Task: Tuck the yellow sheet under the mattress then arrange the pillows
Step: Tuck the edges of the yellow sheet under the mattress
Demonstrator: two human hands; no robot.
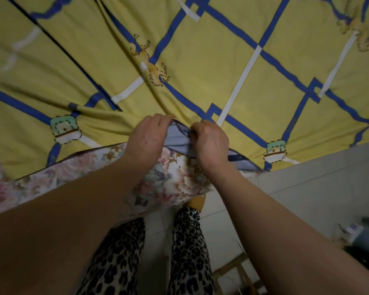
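Note:
The yellow sheet (200, 50) with blue and white stripes and small printed figures covers the whole bed top. Its near edge is bunched, showing a pale bluish underside (179, 141) between my hands. My left hand (146, 138) is closed on that edge from the left. Just to its right, my right hand (210, 143) pinches the same folded edge. Below the hands, the floral mattress (175, 182) side is exposed. No pillows are in view.
I stand at the bed's near edge on a pale tiled floor (307, 177). My legs in leopard-print trousers (188, 252) are below. A wooden stool or frame (237, 271) sits at bottom right, with dark blurred objects (364, 237) at the far right.

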